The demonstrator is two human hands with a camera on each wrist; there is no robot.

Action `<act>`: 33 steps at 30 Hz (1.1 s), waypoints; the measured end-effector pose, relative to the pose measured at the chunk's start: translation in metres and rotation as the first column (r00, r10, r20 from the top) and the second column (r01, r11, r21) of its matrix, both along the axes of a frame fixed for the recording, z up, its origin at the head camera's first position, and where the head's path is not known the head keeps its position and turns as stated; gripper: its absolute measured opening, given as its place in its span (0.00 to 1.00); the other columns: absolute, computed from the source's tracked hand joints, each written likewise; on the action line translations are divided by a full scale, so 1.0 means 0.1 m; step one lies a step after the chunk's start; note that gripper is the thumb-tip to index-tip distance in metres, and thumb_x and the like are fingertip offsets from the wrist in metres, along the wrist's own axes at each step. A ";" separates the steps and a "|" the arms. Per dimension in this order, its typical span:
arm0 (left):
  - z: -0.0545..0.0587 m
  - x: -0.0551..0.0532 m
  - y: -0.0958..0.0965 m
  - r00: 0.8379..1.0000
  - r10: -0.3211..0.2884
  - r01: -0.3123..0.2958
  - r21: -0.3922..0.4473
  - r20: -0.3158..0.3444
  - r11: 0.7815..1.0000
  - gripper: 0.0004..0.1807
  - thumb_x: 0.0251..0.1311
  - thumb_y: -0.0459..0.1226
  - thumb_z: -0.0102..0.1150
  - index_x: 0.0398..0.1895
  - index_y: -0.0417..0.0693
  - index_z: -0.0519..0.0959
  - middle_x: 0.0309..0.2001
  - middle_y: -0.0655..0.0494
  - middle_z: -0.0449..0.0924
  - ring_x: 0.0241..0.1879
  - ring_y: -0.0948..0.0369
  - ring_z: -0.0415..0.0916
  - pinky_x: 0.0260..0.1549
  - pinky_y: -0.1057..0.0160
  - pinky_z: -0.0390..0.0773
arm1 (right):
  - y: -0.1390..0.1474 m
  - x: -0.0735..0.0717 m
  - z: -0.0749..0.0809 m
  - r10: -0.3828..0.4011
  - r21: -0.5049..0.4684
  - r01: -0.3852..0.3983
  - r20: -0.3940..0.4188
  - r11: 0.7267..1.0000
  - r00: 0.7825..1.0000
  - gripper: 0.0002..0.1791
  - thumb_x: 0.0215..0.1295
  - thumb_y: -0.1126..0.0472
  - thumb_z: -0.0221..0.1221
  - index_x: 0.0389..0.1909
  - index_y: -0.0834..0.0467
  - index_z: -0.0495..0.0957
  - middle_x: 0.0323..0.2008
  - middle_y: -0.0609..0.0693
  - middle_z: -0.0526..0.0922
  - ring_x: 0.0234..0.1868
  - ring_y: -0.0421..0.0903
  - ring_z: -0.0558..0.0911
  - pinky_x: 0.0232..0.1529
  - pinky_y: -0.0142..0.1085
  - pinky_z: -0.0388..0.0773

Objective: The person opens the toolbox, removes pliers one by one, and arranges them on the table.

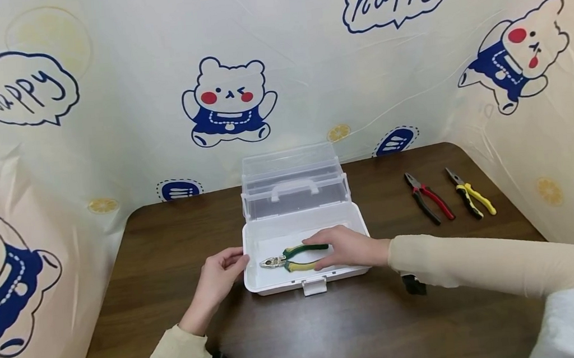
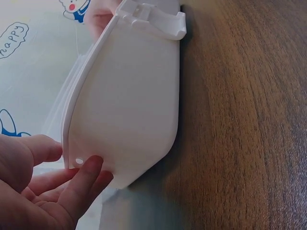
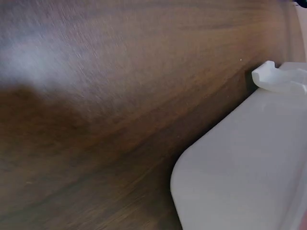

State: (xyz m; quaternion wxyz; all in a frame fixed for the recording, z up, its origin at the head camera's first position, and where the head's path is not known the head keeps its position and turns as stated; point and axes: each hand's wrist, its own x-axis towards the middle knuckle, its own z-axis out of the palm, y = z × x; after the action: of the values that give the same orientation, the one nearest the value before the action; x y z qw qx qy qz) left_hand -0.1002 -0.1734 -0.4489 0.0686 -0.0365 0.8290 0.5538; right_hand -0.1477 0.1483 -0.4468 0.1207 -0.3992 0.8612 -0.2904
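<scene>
A white plastic toolbox [image 1: 275,284] stands on the table with its clear lid [image 1: 293,195] raised at the back. My left hand [image 1: 219,280] holds the box's left rim; in the left wrist view the thumb is at the edge and the fingers [image 2: 93,167] lie against the outer wall. Inside the box, my right hand [image 1: 345,247] grips the handles of green-and-yellow combination pliers [image 1: 299,267], thumb on one handle and fingers on the other. Their metal jaws point left, close over the box floor. The right wrist view shows the box's outer wall [image 3: 240,167], not the grip.
On the right of the brown table [image 1: 169,227] lie red-and-black pliers [image 1: 427,196] and yellow-and-black needle-nose pliers [image 1: 470,192]. A white latch [image 1: 314,286] sticks out from the box's front. A patterned curtain [image 1: 126,135] surrounds the table's back and sides.
</scene>
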 end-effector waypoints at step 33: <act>0.02 0.00 0.01 1.000 0.001 -0.001 0.001 0.010 1.000 0.17 0.70 0.32 0.65 0.57 0.31 0.82 0.49 0.34 0.87 0.44 0.49 0.87 0.41 0.57 0.89 | -0.19 -0.12 -0.04 0.042 0.126 -0.039 -0.018 0.991 0.999 0.31 0.61 0.65 0.74 0.65 0.68 0.78 0.59 0.59 0.85 0.61 0.54 0.82 0.65 0.47 0.78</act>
State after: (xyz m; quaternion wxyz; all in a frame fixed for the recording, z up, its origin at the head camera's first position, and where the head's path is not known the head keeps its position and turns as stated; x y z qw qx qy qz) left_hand -0.0999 -0.1725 -0.4473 0.0724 -0.0398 0.8282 0.5543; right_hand -0.1600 0.1292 -0.4509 0.1428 -0.4111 0.8707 -0.2290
